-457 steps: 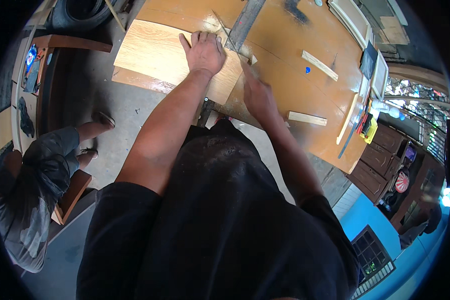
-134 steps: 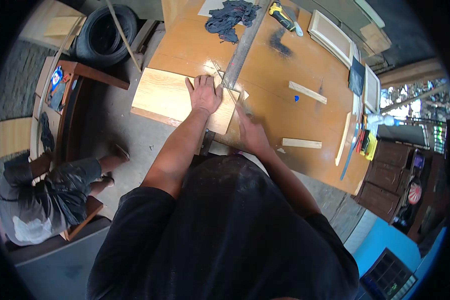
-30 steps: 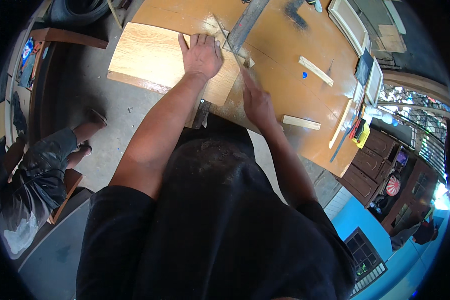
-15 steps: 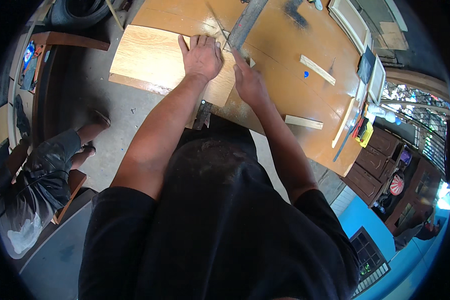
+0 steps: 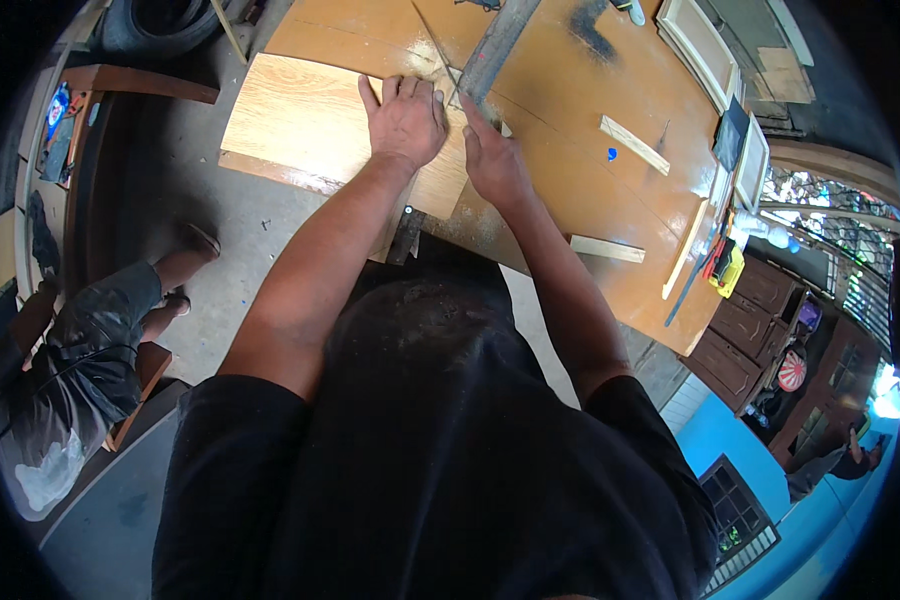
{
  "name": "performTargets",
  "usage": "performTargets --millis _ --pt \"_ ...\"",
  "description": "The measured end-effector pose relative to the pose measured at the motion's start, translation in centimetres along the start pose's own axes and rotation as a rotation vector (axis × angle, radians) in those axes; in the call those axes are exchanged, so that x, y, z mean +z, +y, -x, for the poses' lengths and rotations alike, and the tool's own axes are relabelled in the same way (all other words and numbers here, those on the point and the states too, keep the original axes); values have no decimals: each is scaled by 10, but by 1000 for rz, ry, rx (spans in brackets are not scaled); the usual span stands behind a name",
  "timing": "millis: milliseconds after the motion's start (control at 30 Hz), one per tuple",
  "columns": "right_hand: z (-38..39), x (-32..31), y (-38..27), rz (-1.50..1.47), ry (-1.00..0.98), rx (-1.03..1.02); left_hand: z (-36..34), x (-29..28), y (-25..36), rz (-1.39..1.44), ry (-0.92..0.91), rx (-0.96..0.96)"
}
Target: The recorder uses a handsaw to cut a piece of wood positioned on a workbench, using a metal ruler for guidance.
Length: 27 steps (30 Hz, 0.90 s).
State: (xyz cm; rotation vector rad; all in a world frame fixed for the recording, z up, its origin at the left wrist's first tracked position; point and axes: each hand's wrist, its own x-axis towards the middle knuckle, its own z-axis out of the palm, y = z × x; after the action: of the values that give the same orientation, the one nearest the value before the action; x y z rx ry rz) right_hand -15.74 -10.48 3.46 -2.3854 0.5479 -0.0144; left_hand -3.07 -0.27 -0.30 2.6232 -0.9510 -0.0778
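A pale wood-grain board [image 5: 290, 115] lies on the orange-brown worktable [image 5: 550, 130] at its near left edge. My left hand [image 5: 404, 125] presses flat on the board's right part, fingers slightly spread. Just right of it my right hand [image 5: 495, 160] is closed round the near end of a thin saw [image 5: 430, 40], whose handle is hidden in my grip. The blade slants away across the board's far corner, beside a long dark grey bar [image 5: 495, 40] on the table.
Wood strips [image 5: 635, 142], a small blue object [image 5: 611, 154] and white frames [image 5: 695, 55] lie on the right, near a yellow-black tool [image 5: 728, 272]. A co-worker's legs [image 5: 110, 320] are at left, near a tyre [image 5: 150, 30]. Another person [image 5: 840, 460] is at far right.
My right hand and the saw have moved forward, away from my body, since a second ago. My left hand stays on the board, as in the older frames.
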Motion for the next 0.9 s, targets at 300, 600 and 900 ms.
performTargets --millis 300,600,900 --pt "119 -19 14 87 185 -221 0 2 -1 -9 55 -7" --pt "5 1 4 23 12 -34 0 6 -1 0 48 -22" --pt "113 -15 21 101 194 -229 -1 -2 -1 -9 9 -30"
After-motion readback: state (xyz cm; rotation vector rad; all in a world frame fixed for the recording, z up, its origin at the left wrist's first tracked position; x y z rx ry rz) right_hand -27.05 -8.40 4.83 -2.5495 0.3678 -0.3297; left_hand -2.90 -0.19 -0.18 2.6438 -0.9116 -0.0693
